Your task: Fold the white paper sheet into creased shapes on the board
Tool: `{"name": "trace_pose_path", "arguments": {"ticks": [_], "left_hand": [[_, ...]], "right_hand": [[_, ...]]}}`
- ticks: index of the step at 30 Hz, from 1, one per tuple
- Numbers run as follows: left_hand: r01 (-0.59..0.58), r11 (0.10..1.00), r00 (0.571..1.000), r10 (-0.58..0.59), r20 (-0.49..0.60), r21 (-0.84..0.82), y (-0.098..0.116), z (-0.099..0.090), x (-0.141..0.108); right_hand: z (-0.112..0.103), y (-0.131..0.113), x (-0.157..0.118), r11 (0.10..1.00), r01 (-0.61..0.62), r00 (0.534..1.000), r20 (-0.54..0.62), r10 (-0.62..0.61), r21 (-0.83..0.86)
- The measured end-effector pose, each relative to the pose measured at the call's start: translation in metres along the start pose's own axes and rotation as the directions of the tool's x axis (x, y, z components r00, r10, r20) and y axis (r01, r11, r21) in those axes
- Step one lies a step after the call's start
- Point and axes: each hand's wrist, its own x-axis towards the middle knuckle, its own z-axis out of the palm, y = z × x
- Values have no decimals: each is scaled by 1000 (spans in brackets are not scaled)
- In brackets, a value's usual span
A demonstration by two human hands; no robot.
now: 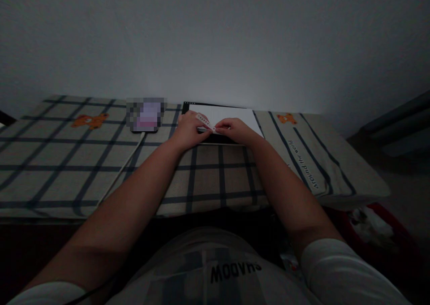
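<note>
My left hand (190,129) and my right hand (236,130) meet over a flat white panel (231,113) with a black border, lying on the cloth-covered table. Between them runs a narrow pale strip (203,120) with a row of small reddish-dark marks. The fingers of my left hand are closed on the strip, which slants up across that hand. My right thumb and forefinger pinch its lower right end. Both wrists rest near the panel's front edge. The dim light hides whether the strip is paper or plastic.
A phone (145,117) with a blurred screen lies left of the panel, its white cable (122,167) running towards me. The checked tablecloth (221,179) has orange bear prints. A wall (215,40) stands behind, and a red bin (396,224) sits below the table's right end.
</note>
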Motion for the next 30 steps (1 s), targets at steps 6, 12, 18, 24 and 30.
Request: {"name": "trace_pose_path", "arguments": {"ticks": [6, 12, 18, 24, 30], "left_hand": [[-13, 1000, 1000, 13, 13, 23, 6, -2, -1], [-21, 1000, 999, 21, 29, 11, 7, -2, 0], [-32, 999, 998, 33, 56, -19, 7, -3, 1], [-10, 1000, 999, 11, 49, -14, 6, -3, 2], [1, 1000, 1000, 0, 24, -25, 5, -4, 1]], "right_hand": [[5, -1, 0, 999, -32, 999, -26, 32, -9], [6, -4, 0, 1000, -14, 999, -53, 15, 17], [5, -4, 0, 1000, -13, 999, -34, 13, 0], [4, -3, 2, 997, 54, 998, -33, -55, -48], [0, -2, 2, 999, 47, 999, -27, -47, -11]]}}
